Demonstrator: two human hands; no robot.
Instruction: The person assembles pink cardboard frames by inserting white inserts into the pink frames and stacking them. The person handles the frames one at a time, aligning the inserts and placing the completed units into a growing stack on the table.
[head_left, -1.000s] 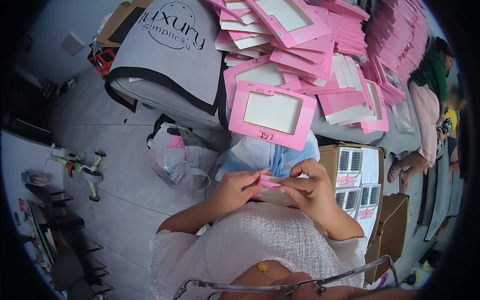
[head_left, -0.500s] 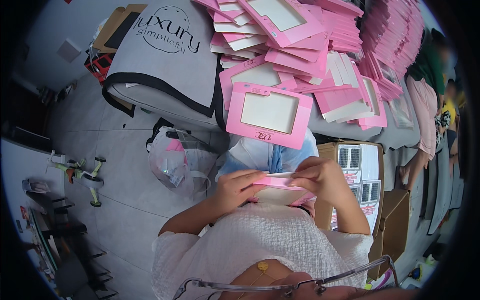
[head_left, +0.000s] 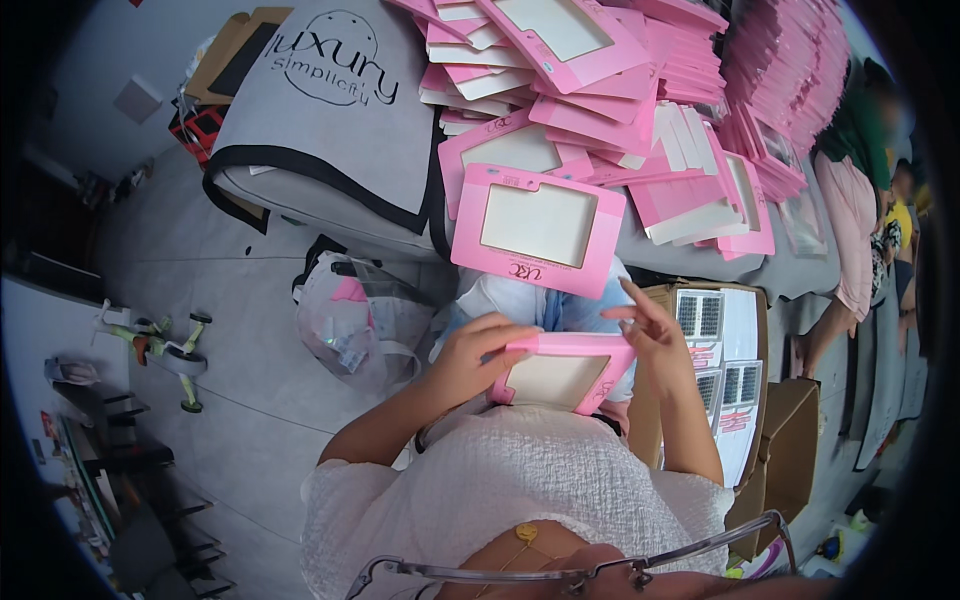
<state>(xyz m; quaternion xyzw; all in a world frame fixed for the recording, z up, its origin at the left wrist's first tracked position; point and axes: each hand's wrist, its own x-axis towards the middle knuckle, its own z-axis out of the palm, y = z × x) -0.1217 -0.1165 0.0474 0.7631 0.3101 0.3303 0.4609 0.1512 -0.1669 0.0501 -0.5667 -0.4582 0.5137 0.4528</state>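
A pink carton (head_left: 560, 343) with a large pale window leans upright against my lap, its window facing me. My left hand (head_left: 482, 352) grips its upper left corner, with fingers along the top edge and the rest partly behind the panel. My right hand (head_left: 655, 328) is at the upper right corner with fingers spread and pointing away; its thumb side is close to the carton, and I cannot tell if it touches. Just beyond lies a flat pink window carton (head_left: 472, 235) at the edge of a big pile of similar pink cartons (head_left: 600, 110).
A grey padded sofa (head_left: 330, 130) carries the pile. To the right stands a cardboard box (head_left: 655, 400) holding printed packs with dark grids, beside an open brown box (head_left: 790, 450). A clear plastic bag (head_left: 345, 325) and a small green tricycle (head_left: 165, 350) are on the left. Other people are far right.
My right hand has let go of the carton's top edge and moved up and right, fingers spreading. The carton's top now looks closed, and more of its window shows.
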